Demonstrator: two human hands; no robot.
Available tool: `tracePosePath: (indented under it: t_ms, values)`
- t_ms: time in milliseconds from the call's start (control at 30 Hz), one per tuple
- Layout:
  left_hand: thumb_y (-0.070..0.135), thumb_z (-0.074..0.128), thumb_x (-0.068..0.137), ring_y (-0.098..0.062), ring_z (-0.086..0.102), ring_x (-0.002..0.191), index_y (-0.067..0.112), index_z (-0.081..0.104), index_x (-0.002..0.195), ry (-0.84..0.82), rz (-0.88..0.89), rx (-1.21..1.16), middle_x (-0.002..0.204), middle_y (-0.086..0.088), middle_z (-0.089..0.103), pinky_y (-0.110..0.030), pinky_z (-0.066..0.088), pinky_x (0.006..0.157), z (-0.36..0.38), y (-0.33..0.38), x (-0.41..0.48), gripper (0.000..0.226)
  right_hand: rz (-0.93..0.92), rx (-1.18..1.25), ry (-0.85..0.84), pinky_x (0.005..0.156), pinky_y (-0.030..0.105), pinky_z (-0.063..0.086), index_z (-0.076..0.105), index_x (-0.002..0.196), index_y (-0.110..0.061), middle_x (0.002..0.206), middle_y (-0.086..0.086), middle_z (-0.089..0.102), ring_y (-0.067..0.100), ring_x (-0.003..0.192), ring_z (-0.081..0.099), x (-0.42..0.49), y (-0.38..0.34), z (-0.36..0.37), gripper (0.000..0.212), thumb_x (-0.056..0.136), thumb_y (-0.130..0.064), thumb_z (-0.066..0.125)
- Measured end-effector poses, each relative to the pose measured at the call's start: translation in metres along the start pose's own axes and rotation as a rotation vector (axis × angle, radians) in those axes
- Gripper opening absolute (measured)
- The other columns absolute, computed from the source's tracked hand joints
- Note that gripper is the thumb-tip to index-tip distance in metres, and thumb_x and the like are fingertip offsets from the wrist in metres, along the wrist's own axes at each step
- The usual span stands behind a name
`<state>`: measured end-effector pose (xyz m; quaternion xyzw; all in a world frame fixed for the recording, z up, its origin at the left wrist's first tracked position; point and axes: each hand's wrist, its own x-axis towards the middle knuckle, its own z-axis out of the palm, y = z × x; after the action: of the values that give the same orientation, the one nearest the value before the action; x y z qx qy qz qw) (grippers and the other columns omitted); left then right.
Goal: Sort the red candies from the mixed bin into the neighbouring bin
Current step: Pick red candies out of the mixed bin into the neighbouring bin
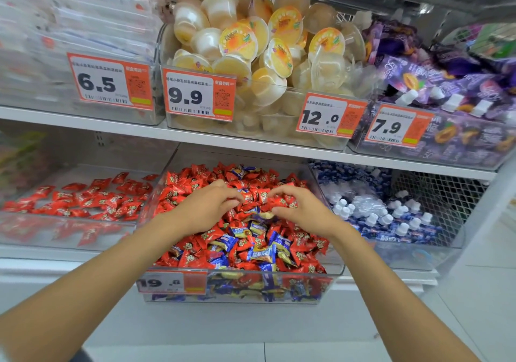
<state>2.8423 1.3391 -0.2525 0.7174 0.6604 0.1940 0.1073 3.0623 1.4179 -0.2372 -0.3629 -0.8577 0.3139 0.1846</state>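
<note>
The clear mixed bin (333, 271) on the lower shelf holds a heap of red candies (304, 255) mixed with blue and yellow candies (261, 254). Both hands are in this bin, over the pile's middle. My left hand (208, 208) has its fingers curled down onto red candies, and my right hand (303, 208) curls its fingers and thumb round red candies too. Just to the left, the neighbouring clear bin (64, 233) holds only red candies (109, 197) in a thin layer.
A blue-packet bin (396, 216) with white caps stands right of the mixed bin. The shelf above (195, 135) carries bins of jelly cups (251, 46) and purple pouches (446, 82) with orange price tags (199, 95), overhanging the lower bins.
</note>
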Motion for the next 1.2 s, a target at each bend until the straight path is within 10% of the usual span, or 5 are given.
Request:
tracePosePath:
  t_ms: [133, 400, 533, 700, 1200]
  values:
    - [0.06, 0.057, 0.081, -0.014, 0.051, 0.094, 0.04, 0.049, 0.132, -0.081, -0.012, 0.053, 0.108, 0.007, 0.043, -0.037, 0.048, 0.088, 0.004, 0.002, 0.002, 0.056, 0.01, 0.08, 0.071, 0.079, 0.053, 0.052, 0.064, 0.103, -0.039, 0.113, 0.0, 0.066, 0.046, 0.086, 0.062, -0.002, -0.001, -0.013, 0.021, 0.091, -0.022, 0.064]
    - [0.044, 0.064, 0.085, -0.012, 0.061, 0.089, 0.03, 0.065, 0.096, -0.022, -0.007, 0.068, 0.107, 0.007, 0.066, -0.036, 0.051, 0.079, 0.007, -0.011, 0.008, 0.017, 0.05, -0.008, 0.151, 0.055, 0.02, 0.033, 0.057, 0.099, -0.021, 0.076, -0.011, 0.051, 0.003, 0.056, 0.041, 0.013, 0.006, -0.006, 0.021, 0.085, -0.028, 0.071]
    - [0.041, 0.063, 0.087, -0.009, 0.046, 0.047, 0.031, 0.054, 0.094, 0.098, -0.061, 0.081, 0.08, 0.001, 0.068, -0.028, 0.036, 0.049, -0.005, -0.018, 0.002, 0.015, 0.032, -0.14, 0.181, 0.082, 0.024, 0.038, 0.06, 0.111, -0.017, 0.115, 0.005, 0.06, 0.015, 0.103, 0.054, 0.033, 0.014, 0.009, 0.029, 0.087, -0.03, 0.069]
    - [0.04, 0.056, 0.092, -0.013, 0.057, 0.08, 0.04, 0.046, 0.126, 0.02, -0.068, 0.109, 0.113, 0.008, 0.061, -0.036, 0.05, 0.074, -0.009, -0.023, -0.006, 0.036, 0.087, -0.236, 0.022, 0.109, 0.038, 0.033, 0.044, 0.14, -0.025, 0.143, 0.015, 0.042, 0.03, 0.135, 0.035, 0.043, 0.01, 0.03, 0.063, 0.086, -0.051, 0.062]
    - [0.044, 0.073, 0.077, -0.019, 0.058, 0.109, 0.031, 0.057, 0.118, 0.009, -0.167, 0.106, 0.124, 0.006, 0.061, -0.036, 0.049, 0.083, 0.001, -0.014, 0.009, 0.046, 0.004, -0.02, 0.054, 0.095, 0.022, 0.034, 0.054, 0.127, -0.018, 0.14, 0.0, 0.05, 0.016, 0.12, 0.051, 0.037, 0.014, 0.022, 0.04, 0.089, -0.022, 0.067]
